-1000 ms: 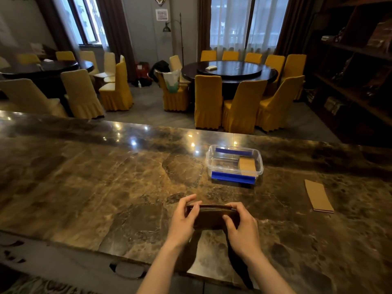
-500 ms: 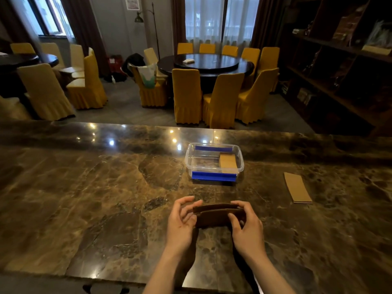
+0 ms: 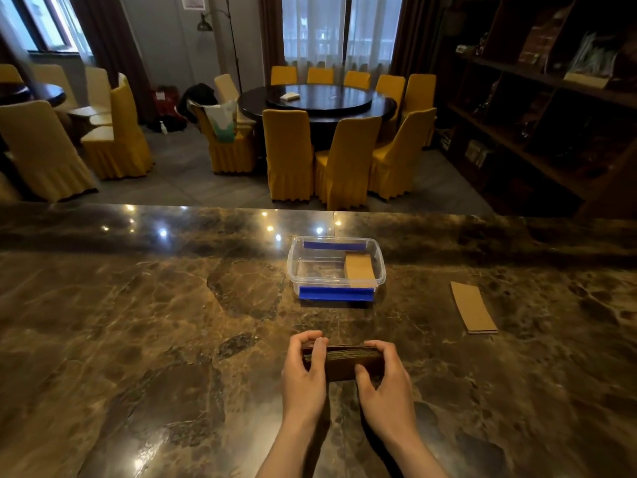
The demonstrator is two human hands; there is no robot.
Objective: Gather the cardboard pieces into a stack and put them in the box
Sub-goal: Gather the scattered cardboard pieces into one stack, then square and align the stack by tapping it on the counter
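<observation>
A stack of brown cardboard pieces (image 3: 344, 363) stands on its long edge on the marble counter, squeezed between both hands. My left hand (image 3: 305, 370) grips its left end and my right hand (image 3: 384, 377) grips its right end. Beyond it sits a clear plastic box (image 3: 336, 269) with blue strips on its long rims. One cardboard piece (image 3: 359, 267) lies inside the box at its right side. Another cardboard piece (image 3: 474, 307) lies flat on the counter to the right of the box.
The dark marble counter (image 3: 138, 322) stretches wide to both sides, with its far edge just behind the box. Past it are yellow-covered chairs (image 3: 289, 153), a round dark table (image 3: 319, 100) and wooden shelves (image 3: 551, 98) on the right.
The view has shifted, so the box and hands sit more central. My fingers have closed in tighter on the stack's ends, and its edges look more even.
</observation>
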